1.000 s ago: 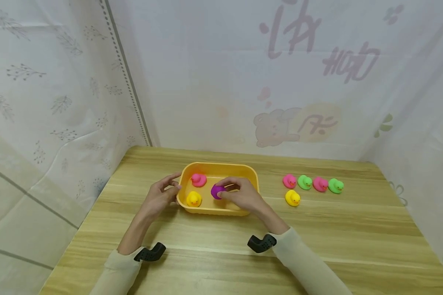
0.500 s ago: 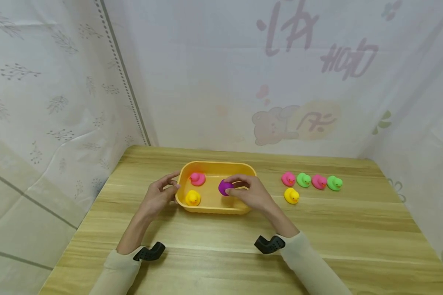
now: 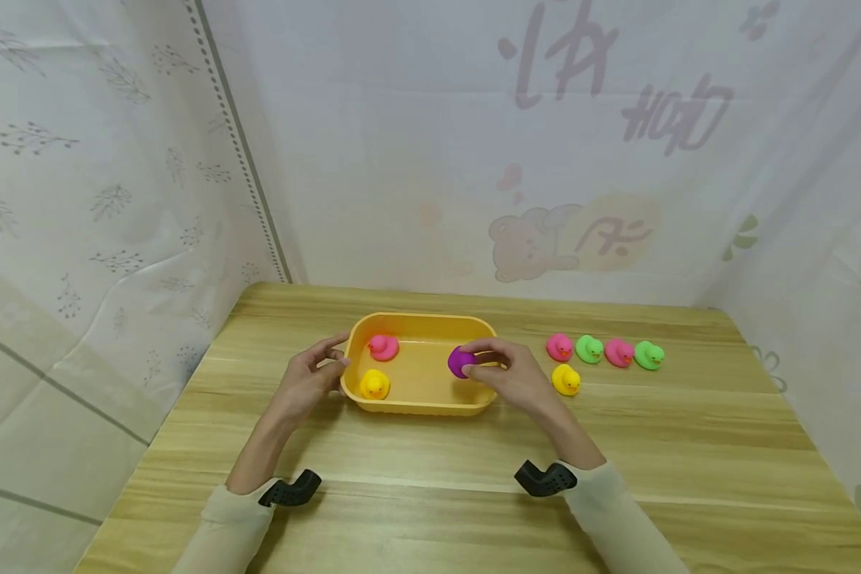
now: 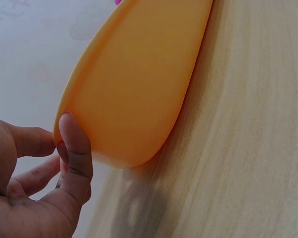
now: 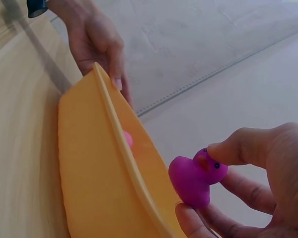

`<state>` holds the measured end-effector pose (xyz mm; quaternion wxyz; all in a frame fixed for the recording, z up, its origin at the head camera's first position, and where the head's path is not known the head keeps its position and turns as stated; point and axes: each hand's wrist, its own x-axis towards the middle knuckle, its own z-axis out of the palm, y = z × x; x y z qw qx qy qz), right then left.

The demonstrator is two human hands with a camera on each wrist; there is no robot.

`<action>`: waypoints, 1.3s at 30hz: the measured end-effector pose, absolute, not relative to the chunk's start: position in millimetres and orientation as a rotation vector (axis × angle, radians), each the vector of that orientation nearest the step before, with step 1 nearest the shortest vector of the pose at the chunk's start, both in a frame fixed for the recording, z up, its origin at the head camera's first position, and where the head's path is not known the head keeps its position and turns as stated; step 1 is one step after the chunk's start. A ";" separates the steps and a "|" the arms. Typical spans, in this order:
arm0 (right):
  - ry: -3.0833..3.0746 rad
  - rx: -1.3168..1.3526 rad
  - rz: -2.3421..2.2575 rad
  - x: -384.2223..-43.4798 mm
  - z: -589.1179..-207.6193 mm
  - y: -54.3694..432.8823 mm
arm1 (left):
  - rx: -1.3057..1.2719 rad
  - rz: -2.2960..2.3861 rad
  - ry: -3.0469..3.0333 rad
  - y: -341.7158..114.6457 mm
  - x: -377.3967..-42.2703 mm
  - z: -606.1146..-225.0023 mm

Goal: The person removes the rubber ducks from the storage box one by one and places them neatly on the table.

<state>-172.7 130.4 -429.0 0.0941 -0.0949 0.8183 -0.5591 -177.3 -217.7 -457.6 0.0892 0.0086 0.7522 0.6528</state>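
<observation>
My right hand (image 3: 513, 376) pinches a purple rubber duck (image 5: 191, 178) between thumb and fingertips. In the head view the duck overlaps the right part of an orange-yellow plastic tub (image 3: 419, 408); the right wrist view shows it above the rim. My left hand (image 3: 310, 381) grips the tub's left end, with the thumb (image 4: 75, 144) on one side of the rim and fingers on the other. Inside the tub, toward its left end, sit a pink rubber duck (image 3: 383, 347) and a yellow rubber duck (image 3: 375, 385).
Right of the tub, a row of pink (image 3: 560, 347) and green ducks (image 3: 649, 355) stands on the wooden table (image 3: 430, 494). Another yellow duck (image 3: 565, 380) sits in front of that row. Patterned white cloth (image 3: 402, 159) hangs behind and at both sides.
My right hand has carried the purple duck rightward from the tub's middle toward its right end. The left hand keeps its grip on the tub, and the other ducks stay put.
</observation>
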 end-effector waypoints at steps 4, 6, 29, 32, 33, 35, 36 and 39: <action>2.441 -0.280 -1.667 -172.8 -428.9 138.7 | 0.022 1.952 2.230 -217.7 -177.4 -457.6; 2.450 -0.273 -1.667 -172.3 -428.3 142.4 | 0.020 1.956 2.229 -217.7 -177.3 -457.4; 2.472 -0.271 -1.735 -169.3 -425.6 182.8 | 0.032 1.972 2.213 -216.3 -176.8 -457.7; 2.493 -0.288 -1.710 -170.3 -425.5 189.8 | 0.014 1.975 2.218 -216.1 -177.5 -458.2; 2.504 -0.289 -1.702 -170.6 -425.2 192.2 | 0.012 1.974 2.220 -216.1 -177.8 -458.4; 2.526 -0.278 -1.687 -170.1 -424.2 197.3 | 0.015 1.969 2.224 -216.3 -177.8 -458.7; 2.534 -0.270 -1.684 -169.7 -423.3 199.9 | 0.018 1.966 2.226 -216.4 -177.9 -459.0; 2.541 -0.221 -1.671 -168.2 -420.1 207.5 | 0.016 1.967 2.224 -216.7 -177.5 -459.2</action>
